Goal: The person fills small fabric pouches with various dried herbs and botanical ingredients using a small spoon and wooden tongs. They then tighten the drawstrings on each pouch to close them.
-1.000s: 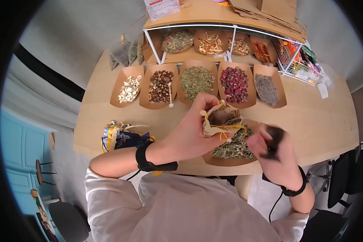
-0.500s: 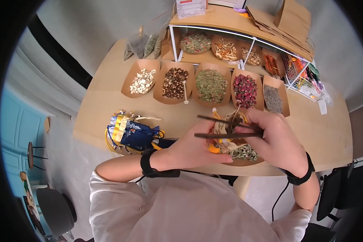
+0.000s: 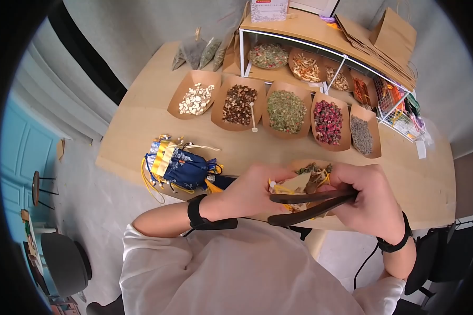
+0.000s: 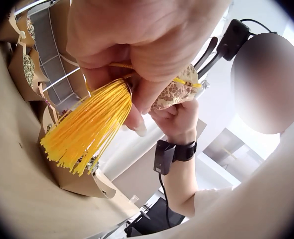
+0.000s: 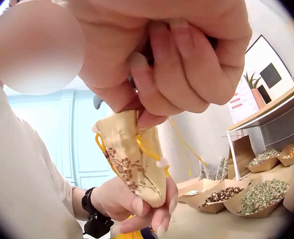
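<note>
A cream pouch with a brown floral print [image 5: 132,159] is held from below by the left hand [image 3: 247,191], its lower end between the fingers in the right wrist view. A yellow tassel [image 4: 89,124] hangs beside the left fingers. The right hand [image 3: 365,202] grips dark tongs [image 3: 299,214], whose two arms point left across the front of the pouch. Fingers of that hand [image 5: 149,118] touch the pouch's mouth. The pouch's inside is hidden. Behind the hands, a paper tray [image 4: 82,184] of dried leaves is partly covered.
Navy and patterned pouches [image 3: 184,168] lie left of the hands. A row of paper trays with dried white pieces [image 3: 195,100], brown bits, green leaves [image 3: 285,111], rosebuds [image 3: 328,123] and lavender stands beyond. Behind them is a wooden shelf [image 3: 305,32] with more trays and a wire basket.
The right hand has moved to the pouch's mouth, and the tongs have swung to point left. The pouch and left hand are lower in view; the head view has shifted, with the table items appearing farther right.
</note>
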`<action>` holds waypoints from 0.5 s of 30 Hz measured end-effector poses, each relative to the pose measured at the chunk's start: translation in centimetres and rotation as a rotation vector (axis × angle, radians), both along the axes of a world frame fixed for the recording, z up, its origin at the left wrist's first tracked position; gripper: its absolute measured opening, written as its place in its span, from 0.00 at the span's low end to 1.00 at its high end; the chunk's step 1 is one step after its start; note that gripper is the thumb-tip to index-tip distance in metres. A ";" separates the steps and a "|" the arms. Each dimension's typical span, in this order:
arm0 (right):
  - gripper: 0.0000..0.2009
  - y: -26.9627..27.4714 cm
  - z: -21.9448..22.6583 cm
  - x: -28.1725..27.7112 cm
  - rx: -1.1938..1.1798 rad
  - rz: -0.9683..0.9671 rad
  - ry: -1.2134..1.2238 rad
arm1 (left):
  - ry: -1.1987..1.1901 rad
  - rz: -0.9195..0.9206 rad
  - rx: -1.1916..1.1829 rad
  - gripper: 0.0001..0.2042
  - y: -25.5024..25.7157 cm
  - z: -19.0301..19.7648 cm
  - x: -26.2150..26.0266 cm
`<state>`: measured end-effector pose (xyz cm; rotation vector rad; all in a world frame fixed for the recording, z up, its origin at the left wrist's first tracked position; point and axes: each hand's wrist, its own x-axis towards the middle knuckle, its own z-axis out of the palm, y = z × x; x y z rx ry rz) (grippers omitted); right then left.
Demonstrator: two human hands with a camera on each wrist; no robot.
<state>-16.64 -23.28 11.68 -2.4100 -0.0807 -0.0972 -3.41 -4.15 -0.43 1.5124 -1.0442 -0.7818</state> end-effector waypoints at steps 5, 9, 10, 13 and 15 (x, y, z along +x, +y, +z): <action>0.06 0.9 0.5 -0.2 -0.062 -0.051 -0.079 | 0.091 -0.124 0.162 0.28 0.4 1.0 0.5; 0.06 1.2 0.7 -0.1 -0.135 -0.029 -0.097 | 0.069 -0.214 -0.012 0.37 -0.3 0.7 0.2; 0.06 1.2 0.7 -0.1 -0.164 -0.012 -0.086 | 0.007 -0.264 -0.248 0.41 -0.5 0.5 0.0; 0.09 1.4 0.2 -0.4 -0.196 0.053 -0.089 | 0.020 -0.386 -0.108 0.47 0.0 0.9 0.0; 0.10 1.4 -0.1 -0.4 -0.148 0.057 -0.100 | 0.239 -0.454 0.039 0.47 0.2 2.1 -0.1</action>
